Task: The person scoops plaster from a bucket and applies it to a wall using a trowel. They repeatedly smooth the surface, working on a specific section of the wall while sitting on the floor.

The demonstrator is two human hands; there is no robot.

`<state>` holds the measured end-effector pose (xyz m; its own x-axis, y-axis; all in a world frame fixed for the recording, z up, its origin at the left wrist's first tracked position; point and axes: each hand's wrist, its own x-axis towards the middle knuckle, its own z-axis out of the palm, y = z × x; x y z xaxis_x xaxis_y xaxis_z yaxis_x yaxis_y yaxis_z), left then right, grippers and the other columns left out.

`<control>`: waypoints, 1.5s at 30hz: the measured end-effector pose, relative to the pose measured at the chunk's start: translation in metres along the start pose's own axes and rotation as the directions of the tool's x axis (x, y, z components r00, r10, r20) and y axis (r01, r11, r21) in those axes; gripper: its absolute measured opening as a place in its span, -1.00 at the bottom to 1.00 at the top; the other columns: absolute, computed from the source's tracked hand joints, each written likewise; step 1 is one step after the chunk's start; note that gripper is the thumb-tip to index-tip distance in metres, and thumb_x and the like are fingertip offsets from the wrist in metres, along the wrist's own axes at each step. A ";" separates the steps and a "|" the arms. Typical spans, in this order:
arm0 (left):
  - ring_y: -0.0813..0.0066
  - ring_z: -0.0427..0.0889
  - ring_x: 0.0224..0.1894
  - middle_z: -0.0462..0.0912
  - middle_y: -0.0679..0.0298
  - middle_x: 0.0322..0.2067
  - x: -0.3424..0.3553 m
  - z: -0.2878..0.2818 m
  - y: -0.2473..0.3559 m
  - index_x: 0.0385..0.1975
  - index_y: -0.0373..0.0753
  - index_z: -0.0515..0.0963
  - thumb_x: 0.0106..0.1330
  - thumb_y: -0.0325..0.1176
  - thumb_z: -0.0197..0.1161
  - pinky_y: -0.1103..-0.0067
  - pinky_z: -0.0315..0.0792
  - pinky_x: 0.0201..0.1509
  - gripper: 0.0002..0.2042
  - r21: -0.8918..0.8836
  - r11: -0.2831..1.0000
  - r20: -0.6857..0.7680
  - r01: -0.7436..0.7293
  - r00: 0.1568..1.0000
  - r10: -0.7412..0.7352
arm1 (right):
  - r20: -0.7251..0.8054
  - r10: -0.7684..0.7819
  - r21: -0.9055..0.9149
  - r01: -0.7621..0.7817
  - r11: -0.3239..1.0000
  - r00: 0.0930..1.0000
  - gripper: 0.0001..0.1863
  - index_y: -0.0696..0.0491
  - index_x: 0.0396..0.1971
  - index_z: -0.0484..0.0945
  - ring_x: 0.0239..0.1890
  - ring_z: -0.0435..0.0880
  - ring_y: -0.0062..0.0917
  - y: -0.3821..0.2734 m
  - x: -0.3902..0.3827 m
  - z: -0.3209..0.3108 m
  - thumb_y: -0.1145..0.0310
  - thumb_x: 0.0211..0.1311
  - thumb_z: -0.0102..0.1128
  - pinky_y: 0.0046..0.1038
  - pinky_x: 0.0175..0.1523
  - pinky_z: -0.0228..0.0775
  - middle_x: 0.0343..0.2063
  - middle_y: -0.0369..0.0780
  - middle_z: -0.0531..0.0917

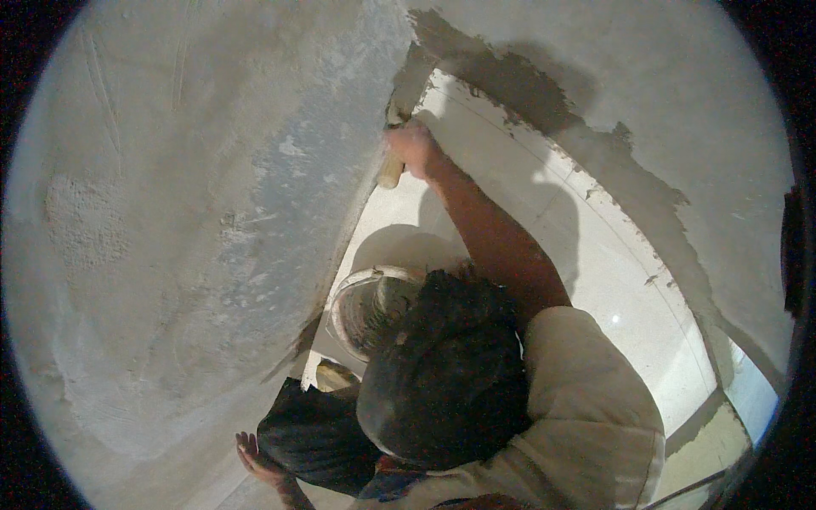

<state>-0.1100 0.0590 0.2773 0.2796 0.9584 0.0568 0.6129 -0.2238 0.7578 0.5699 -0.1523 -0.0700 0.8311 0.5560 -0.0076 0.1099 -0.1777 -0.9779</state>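
Note:
My right hand [415, 146] is closed around a wooden-handled tool [391, 174], at the upper tip of the white tiled surface [510, 183]. The pale handle sticks out below the fist, while the tool's working end is hard to make out against dark wet mortar [438, 42]. Down at the lower left, my left hand [257, 457] holds nothing, its fingers apart, beside black cloth [319, 438]. Between the arms stands a round bucket [347, 310] with a pale rim and greyish insides, partly covered by a dark rounded shape [446, 382].
Rough grey plaster [170, 212] spreads across the left side. A ragged mortar band [629, 157] follows the tiles' right edge. Near the bucket's base lies a yellowish-brown piece [336, 375]. A pale yellowish panel [710, 450] and a bluish one [752, 387] show at lower right.

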 end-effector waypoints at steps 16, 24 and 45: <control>-0.02 0.38 0.41 0.41 -0.10 0.36 -0.004 0.035 0.029 0.37 -0.48 0.32 0.58 0.03 -0.01 0.14 0.32 0.45 -0.35 -0.103 0.991 -0.095 0.080 0.991 -0.090 | -0.031 0.269 0.278 -0.250 0.927 0.963 -0.55 0.19 0.13 0.54 -0.09 0.69 -0.31 -0.010 -0.025 0.005 0.20 0.41 0.23 -0.21 -0.02 0.58 -0.21 -0.04 0.64; -0.03 0.37 0.41 0.39 -0.10 0.37 0.020 0.054 0.022 0.39 -0.45 0.31 0.60 0.09 -0.07 0.13 0.29 0.47 -0.33 -0.136 0.991 0.043 0.006 0.999 0.000 | 0.135 0.236 0.741 -0.257 0.621 0.962 -0.63 0.20 -0.01 0.59 -0.12 0.73 -0.30 0.052 -0.014 -0.018 0.22 0.38 0.26 -0.16 -0.19 0.66 -0.17 -0.07 0.68; 0.03 0.35 0.41 0.45 -0.05 0.30 -0.108 0.191 0.079 0.33 -0.36 0.36 0.63 -0.02 -0.18 0.16 0.32 0.41 -0.46 -0.431 0.623 0.797 0.653 0.599 -0.077 | 0.229 0.505 -0.124 -0.490 0.863 0.832 -0.57 0.09 -0.09 0.65 -0.26 0.63 -0.53 -0.215 -0.205 -0.178 0.07 0.22 0.45 -0.41 -0.10 0.49 -0.29 -0.27 0.70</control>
<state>0.0497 -0.0959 0.2069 0.7097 0.4497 -0.5423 0.2461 0.5631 0.7889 0.4723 -0.3727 0.1794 0.6224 0.5585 -0.5484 -0.2450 -0.5265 -0.8141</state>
